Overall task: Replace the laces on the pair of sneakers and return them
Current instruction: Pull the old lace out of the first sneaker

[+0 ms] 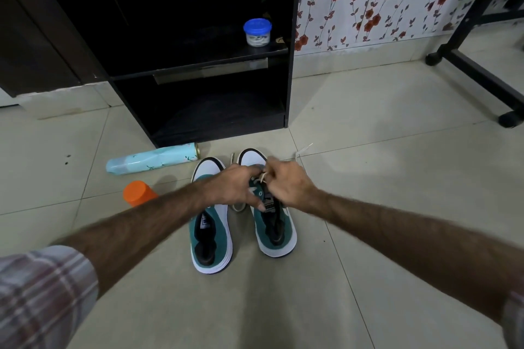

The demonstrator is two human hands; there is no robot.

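Two teal and white sneakers stand side by side on the tiled floor, toes toward a black shelf unit. The left sneaker (211, 235) shows no lace. Over the front of the right sneaker (276, 231) both hands meet. My left hand (236, 185) holds the shoe's upper near the eyelets, its thumb down on the tongue. My right hand (286, 183) pinches a cream lace (262, 177) looped round a finger. One lace end (302, 150) trails on the floor past the toe, and a loop of lace (238, 207) lies between the shoes.
A black shelf unit (289, 88) stands right behind the shoes, with a blue-lidded tub (257, 32) on its upper shelf. A pale blue spray can (153, 161) lies on the floor at the left, next to an orange-capped bottle (138, 193). A black wheeled frame (479, 73) stands at the right.
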